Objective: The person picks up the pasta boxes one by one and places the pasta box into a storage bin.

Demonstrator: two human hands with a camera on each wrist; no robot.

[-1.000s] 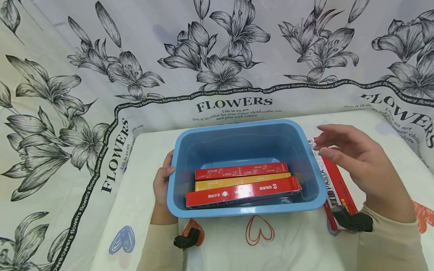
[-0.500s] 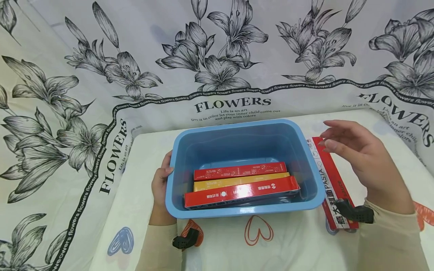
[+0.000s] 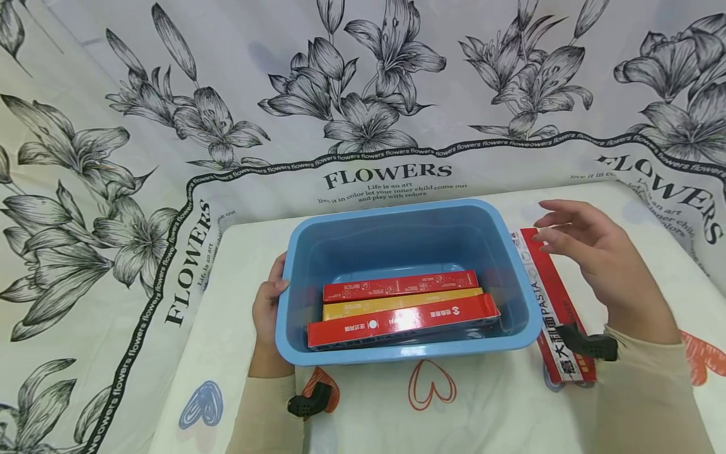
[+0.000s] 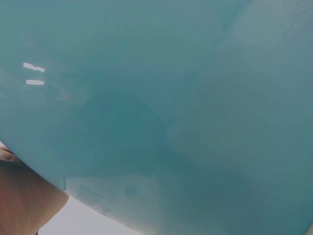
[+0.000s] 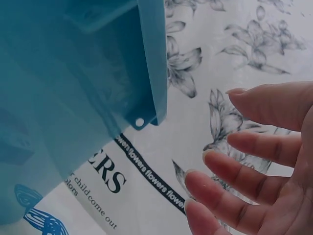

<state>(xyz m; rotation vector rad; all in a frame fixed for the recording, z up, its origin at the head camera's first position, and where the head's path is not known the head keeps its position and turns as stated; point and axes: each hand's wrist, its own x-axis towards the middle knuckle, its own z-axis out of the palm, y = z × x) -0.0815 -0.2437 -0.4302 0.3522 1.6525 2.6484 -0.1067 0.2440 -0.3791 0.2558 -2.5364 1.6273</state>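
A blue plastic basin (image 3: 408,239) stands in the middle of the head view, tilted toward me. My left hand (image 3: 269,309) grips its left side, thumb at the rim and the other fingers hidden behind the wall. In the left wrist view, the basin's outer wall (image 4: 146,107) fills nearly everything. Inside lie a red pasta box (image 3: 399,287), a yellow box (image 3: 397,305) and another red pasta box (image 3: 403,320) in front. My right hand (image 3: 601,258) hovers right of the basin, fingers loosely bent and holding nothing. Below it, a red and white pasta box (image 3: 558,302) lies on the table.
The table has a white cloth (image 3: 363,410) printed with hearts. Behind it hangs a white floral curtain (image 3: 227,75), which also runs along the left. Black wrist cameras are strapped to both sleeves.
My right hand has drawn slightly away from the basin's rim, showing more of the pasta box beneath. The left hand keeps its grip on the basin.
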